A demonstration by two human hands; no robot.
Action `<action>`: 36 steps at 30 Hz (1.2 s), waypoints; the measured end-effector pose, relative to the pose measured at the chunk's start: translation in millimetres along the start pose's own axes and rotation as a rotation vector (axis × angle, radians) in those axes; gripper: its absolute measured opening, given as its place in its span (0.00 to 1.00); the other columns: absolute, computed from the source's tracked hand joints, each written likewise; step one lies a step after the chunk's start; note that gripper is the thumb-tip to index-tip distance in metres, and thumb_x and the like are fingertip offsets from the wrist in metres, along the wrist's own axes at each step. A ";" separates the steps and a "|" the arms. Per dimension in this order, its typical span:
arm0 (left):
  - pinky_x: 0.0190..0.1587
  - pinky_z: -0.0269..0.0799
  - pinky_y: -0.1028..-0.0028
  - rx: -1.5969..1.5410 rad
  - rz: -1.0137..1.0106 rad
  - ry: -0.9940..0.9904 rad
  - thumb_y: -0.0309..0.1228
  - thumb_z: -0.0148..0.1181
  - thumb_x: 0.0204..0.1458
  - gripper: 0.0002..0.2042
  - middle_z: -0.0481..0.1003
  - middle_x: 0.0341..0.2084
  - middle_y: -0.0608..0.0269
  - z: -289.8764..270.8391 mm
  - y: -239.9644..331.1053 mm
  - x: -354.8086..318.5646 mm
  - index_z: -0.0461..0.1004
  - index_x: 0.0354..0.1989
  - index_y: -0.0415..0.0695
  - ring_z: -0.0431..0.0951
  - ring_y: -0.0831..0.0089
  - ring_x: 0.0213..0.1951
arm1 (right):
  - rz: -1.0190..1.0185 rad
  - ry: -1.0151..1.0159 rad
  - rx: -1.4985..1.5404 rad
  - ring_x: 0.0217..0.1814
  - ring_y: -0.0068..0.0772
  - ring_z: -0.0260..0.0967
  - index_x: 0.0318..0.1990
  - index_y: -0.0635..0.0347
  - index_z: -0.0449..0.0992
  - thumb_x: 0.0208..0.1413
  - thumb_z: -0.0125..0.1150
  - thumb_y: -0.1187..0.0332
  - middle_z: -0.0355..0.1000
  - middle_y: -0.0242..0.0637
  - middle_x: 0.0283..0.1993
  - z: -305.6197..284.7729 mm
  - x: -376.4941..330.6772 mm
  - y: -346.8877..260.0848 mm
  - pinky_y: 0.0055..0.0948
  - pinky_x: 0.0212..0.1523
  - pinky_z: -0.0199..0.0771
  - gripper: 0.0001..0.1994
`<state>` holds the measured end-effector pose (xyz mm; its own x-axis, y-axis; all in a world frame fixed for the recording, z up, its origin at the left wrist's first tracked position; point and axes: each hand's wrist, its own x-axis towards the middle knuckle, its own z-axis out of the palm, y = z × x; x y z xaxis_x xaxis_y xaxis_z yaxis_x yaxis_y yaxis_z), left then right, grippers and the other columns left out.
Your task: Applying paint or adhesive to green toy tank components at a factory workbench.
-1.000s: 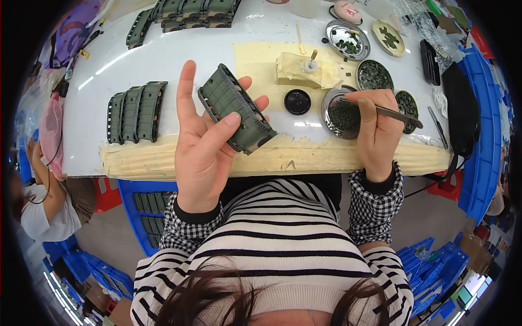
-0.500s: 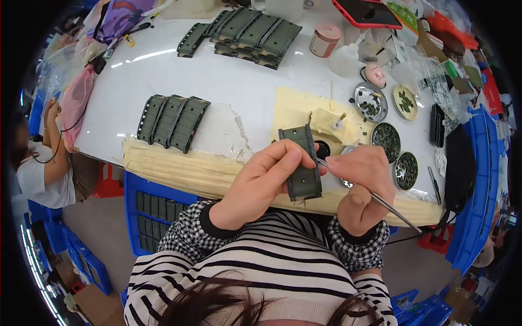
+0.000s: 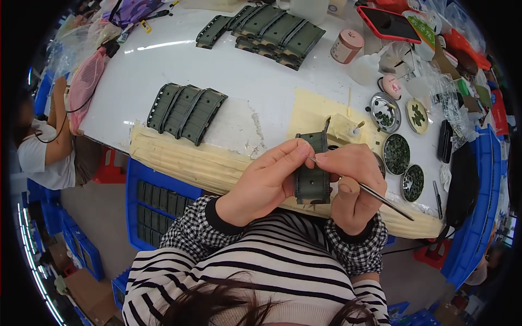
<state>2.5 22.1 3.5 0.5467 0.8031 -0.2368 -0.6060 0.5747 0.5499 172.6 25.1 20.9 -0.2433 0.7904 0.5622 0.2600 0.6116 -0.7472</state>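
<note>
In front of my striped top, my left hand point(image 3: 263, 182) is closed, with thumb and fingers around a dark green curved plastic track piece point(image 3: 313, 183). The piece stands nearly upright, with ribbed edges and small holes. A slim silver metal tool point(image 3: 389, 203) is pinched in my right hand point(image 3: 356, 176). Its thin tip meets my left fingertips at the upper part of the piece, and its thick end slants down to the right. Whether a small part sits at the tip is hidden by my fingers.
A ribbed green panel point(image 3: 186, 113) lies left of my hands, with a stack of similar panels point(image 3: 280, 32) farther back. To the right stand round dishes of small dark green parts point(image 3: 397, 154). A blue crate point(image 3: 133, 209) of green pieces is below the table edge. A phone point(image 3: 389, 24) lies far right.
The view has shifted, so the table things appear farther right. My left fingertips have moved to the tool's tip, and the piece is turned slightly more upright. Both hands keep their hold.
</note>
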 end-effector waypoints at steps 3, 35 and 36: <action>0.47 0.75 0.69 0.026 0.061 0.003 0.39 0.40 0.65 0.13 0.70 0.43 0.58 -0.2 4.0 -2.0 0.65 0.35 0.43 0.75 0.66 0.46 | -0.005 0.110 0.066 0.33 0.35 0.69 0.37 0.66 0.77 0.60 0.53 0.60 0.75 0.41 0.33 -1.5 -0.3 4.0 0.29 0.36 0.68 0.15; 0.51 0.74 0.59 0.357 0.284 0.161 0.22 0.41 0.59 0.35 0.61 0.58 0.39 -35.7 47.4 -30.1 0.29 0.70 0.55 0.72 0.48 0.52 | 0.257 0.189 0.037 0.33 0.30 0.68 0.37 0.70 0.76 0.64 0.47 0.62 0.73 0.42 0.33 -11.3 -39.7 1.8 0.27 0.36 0.67 0.17; 0.52 0.74 0.59 0.360 0.285 0.163 0.23 0.42 0.59 0.35 0.60 0.59 0.38 -37.5 46.7 -30.5 0.30 0.70 0.54 0.72 0.46 0.53 | 0.258 0.187 0.033 0.33 0.30 0.67 0.37 0.70 0.76 0.64 0.47 0.61 0.73 0.42 0.33 -10.6 -40.4 2.3 0.27 0.36 0.67 0.18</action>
<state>-64.1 30.3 6.4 0.2729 0.9514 -0.1427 -0.4649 0.2603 0.8463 192.9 -5.0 0.2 0.0040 0.9141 0.4056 0.2598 0.3907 -0.8831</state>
